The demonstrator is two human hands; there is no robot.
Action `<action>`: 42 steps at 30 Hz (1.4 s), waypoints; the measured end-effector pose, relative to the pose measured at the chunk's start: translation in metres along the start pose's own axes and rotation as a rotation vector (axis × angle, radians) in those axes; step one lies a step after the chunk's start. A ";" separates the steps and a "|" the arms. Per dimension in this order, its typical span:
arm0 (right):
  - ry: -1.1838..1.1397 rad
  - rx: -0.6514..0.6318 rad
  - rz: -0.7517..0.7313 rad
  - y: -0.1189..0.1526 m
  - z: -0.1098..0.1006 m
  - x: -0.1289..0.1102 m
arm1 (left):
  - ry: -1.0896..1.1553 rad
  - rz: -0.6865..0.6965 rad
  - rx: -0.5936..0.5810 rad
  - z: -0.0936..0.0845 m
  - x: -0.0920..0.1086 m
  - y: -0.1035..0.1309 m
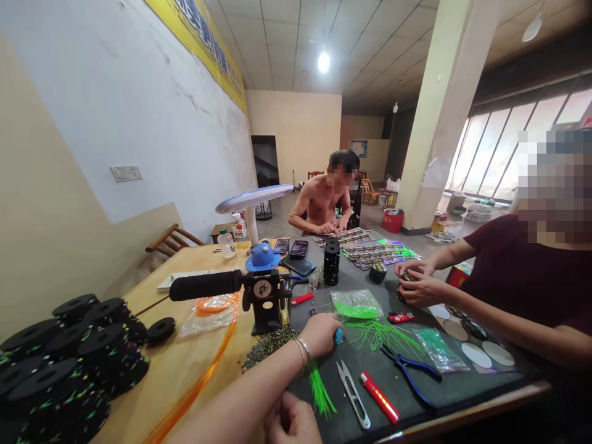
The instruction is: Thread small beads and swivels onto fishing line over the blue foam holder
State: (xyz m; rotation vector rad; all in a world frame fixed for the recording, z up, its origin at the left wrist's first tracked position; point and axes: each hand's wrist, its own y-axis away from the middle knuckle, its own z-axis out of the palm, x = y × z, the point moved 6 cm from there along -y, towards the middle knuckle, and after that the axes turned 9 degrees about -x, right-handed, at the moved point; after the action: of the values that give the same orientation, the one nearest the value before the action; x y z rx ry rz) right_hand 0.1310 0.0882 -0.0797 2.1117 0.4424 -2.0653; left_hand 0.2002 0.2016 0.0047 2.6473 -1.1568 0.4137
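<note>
My left hand (321, 336), with bangles at the wrist, reaches over the dark mat (340, 413), its fingers curled together beside a small turquoise item (339, 336). Whether that item is in its grip is hard to tell. Low in the view, my right hand (293, 419) is closed, partly behind the left forearm; what it holds is hidden. Green strands (321, 388) stick out below the left hand, and more green strands (382, 333) spread to its right. A heap of small dark and gold pieces (271, 345) lies left of the hand. White-handled snips (354, 394) and a red lighter (379, 396) lie nearby.
Black foam spools (104, 339) pile up at left, near orange strands (203, 376). A black clamp device (262, 290) stands mid-table. Blue pliers (416, 367) and a green-filled bag (439, 348) lie right. One person works opposite, another person's hands (416, 283) work at right.
</note>
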 end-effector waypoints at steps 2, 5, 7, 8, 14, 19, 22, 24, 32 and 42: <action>0.018 0.002 -0.015 0.000 -0.001 -0.004 | -0.011 0.010 -0.023 0.004 -0.002 -0.001; 0.037 -0.006 -0.022 0.002 -0.002 -0.009 | -0.011 0.029 -0.047 0.009 -0.002 -0.001; 0.051 -0.002 -0.022 0.002 -0.003 -0.010 | 0.003 0.044 -0.050 0.010 -0.001 0.000; 0.058 -0.001 -0.020 0.003 -0.003 -0.010 | 0.018 0.051 -0.043 0.009 0.000 0.000; 0.068 0.005 0.030 0.006 -0.007 -0.011 | 0.260 0.046 0.128 -0.021 -0.009 0.021; -0.317 -0.104 0.103 0.014 -0.007 -0.010 | 0.534 -0.060 0.328 -0.045 -0.033 0.108; -0.468 -0.088 0.123 0.018 -0.009 -0.012 | 0.856 -0.161 0.393 -0.028 -0.042 0.170; -0.499 -0.066 0.126 0.021 -0.007 -0.019 | 1.171 -0.209 0.445 -0.006 -0.045 0.201; -0.460 -0.111 0.181 0.029 0.024 -0.042 | 1.592 -0.249 0.561 0.053 -0.044 0.243; -0.444 -0.095 0.155 0.032 0.036 -0.039 | 1.524 -0.258 0.599 0.046 -0.040 0.258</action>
State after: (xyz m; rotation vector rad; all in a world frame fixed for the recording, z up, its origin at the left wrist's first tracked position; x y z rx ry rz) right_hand 0.1065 0.0430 -0.0451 1.5171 0.2940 -2.2771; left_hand -0.0100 0.0428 -0.0286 1.7211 -0.1456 2.3352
